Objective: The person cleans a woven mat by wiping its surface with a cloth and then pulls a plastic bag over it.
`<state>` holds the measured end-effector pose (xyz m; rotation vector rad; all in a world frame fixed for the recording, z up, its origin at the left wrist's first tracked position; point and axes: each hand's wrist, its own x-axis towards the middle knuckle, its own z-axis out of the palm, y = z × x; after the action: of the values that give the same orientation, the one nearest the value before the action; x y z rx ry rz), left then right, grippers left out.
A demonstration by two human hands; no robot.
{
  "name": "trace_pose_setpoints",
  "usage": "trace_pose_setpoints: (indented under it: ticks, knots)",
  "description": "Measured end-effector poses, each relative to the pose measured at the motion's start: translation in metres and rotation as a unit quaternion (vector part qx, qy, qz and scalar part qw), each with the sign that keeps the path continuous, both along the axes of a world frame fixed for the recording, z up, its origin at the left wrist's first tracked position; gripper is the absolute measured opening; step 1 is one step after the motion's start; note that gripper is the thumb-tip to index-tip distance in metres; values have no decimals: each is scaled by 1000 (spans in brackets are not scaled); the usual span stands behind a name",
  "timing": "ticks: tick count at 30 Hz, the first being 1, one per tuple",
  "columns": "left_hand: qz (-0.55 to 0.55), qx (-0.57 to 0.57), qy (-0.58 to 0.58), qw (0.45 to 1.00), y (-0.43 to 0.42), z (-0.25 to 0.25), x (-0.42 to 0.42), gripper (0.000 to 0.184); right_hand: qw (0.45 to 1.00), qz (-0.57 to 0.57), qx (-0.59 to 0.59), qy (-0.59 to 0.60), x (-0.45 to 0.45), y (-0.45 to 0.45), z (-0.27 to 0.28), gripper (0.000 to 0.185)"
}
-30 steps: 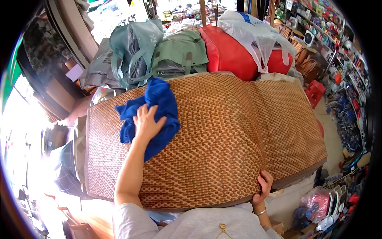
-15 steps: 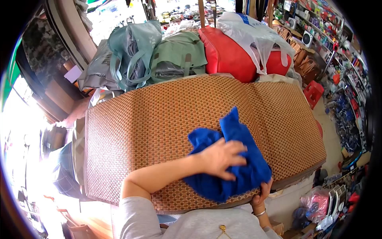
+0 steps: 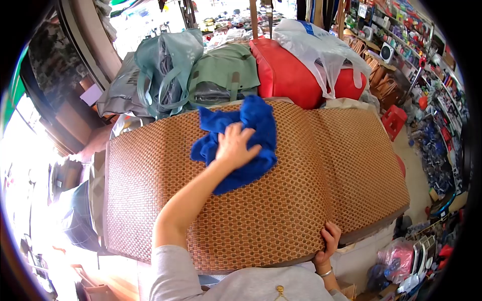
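Note:
My left hand (image 3: 234,146) lies on a bunched blue cloth (image 3: 261,118), fingers spread and pressing it down. Beneath the cloth is a brown woven mat (image 3: 241,226) with a dark bound edge and raised folds. The cloth is on the mat's far half, left of the long fold. At the near edge, my right hand (image 3: 329,243) has its fingers curled over the rim, gripping the mat; the thumb side is partly hidden. A bracelet circles that wrist.
Behind the mat stand a teal bag (image 3: 168,70), a green bag (image 3: 226,70) and a red bag (image 3: 286,70) with a white plastic bag (image 3: 321,45) over it. A red stool (image 3: 394,122) and crowded shelves are on the right.
My left hand has slid the blue cloth away from me and to the left, from the near edge towards the mat's far side. My right hand stays at the near edge.

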<state>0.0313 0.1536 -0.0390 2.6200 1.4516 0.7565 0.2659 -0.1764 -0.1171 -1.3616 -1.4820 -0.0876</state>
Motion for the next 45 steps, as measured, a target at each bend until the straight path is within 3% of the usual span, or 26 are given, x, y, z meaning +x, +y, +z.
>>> trace_pose_setpoints:
  ticks: [4, 8, 10, 13, 16, 18, 21, 24, 33, 38, 43, 45]
  knots:
    - [-209, -32, -33, 977, -81, 16, 36, 56, 1000, 2, -2, 4, 0, 0, -1, 61]
    - [-426, -36, -27, 904, -125, 19, 71, 49, 1000, 0, -9, -3, 3, -4, -6, 61]
    - [-476, -37, -14, 879, -125, 20, 86, 48, 999, -17, -28, -11, 5, -10, -14, 61]
    - [-428, -29, 8, 903, -93, 21, 110, 47, 1000, -8, -15, -7, 4, -3, -4, 61]
    - [-293, -24, 43, 955, -32, 18, 126, 48, 1000, -3, -7, -1, 0, -1, -2, 63]
    - [-182, -1, 8, 983, 13, 13, 123, 47, 1000, -4, -5, 0, 0, -1, -3, 65]
    - [-18, -23, -24, 999, 59, 7, 91, 54, 1000, -2, 6, -2, 1, 0, -2, 66]
    - [58, 7, -16, 998, 67, 3, 43, 57, 1000, -2, 4, 4, 0, 0, 0, 65]
    - [-71, -25, 54, 996, -64, 11, -39, 60, 1000, 1, 1, -3, 0, 1, 1, 62]
    - [-249, -72, 60, 964, -141, 27, -15, 60, 1000, 4, -6, -1, 0, 0, 2, 62]
    - [-417, -35, 14, 908, -133, 21, 30, 56, 1000, 8, -9, -1, 2, -1, -1, 62]
    - [-386, -15, 13, 922, -105, 22, 44, 54, 1000, 4, -3, -8, 1, 0, 3, 62]
